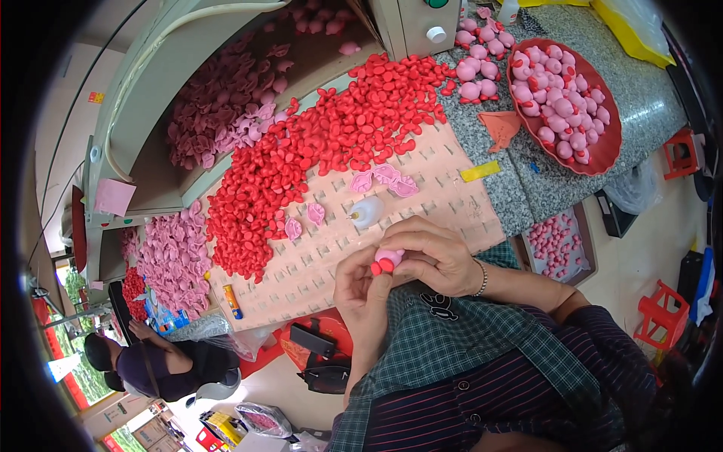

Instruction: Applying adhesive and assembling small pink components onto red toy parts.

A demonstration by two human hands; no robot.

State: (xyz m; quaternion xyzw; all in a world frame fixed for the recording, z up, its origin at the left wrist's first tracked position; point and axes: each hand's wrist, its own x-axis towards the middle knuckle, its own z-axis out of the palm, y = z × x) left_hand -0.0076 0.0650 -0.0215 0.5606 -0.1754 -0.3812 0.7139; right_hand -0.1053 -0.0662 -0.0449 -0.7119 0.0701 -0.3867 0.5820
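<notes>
Over the near side of the table [527, 184]: small pink toy [391, 257] with red parts [387, 265], pinched in the fingertip grip of left hand [358, 288] and right hand [435, 260]. Probably light, smooth, slightly soft; best held around round body.

Readable text: none | plaid apron [414, 350]: white-outlined dark emblem [439, 305], lettering unclear | yellow-and-blue tube [232, 301]: print too small to read | yellow-and-red sticker [96, 97] on pale wall [79, 83]: markings too small, blurred

Workshop: heaped red parts [361, 113], pink pieces [173, 260], co-worker [147, 369].
</notes>
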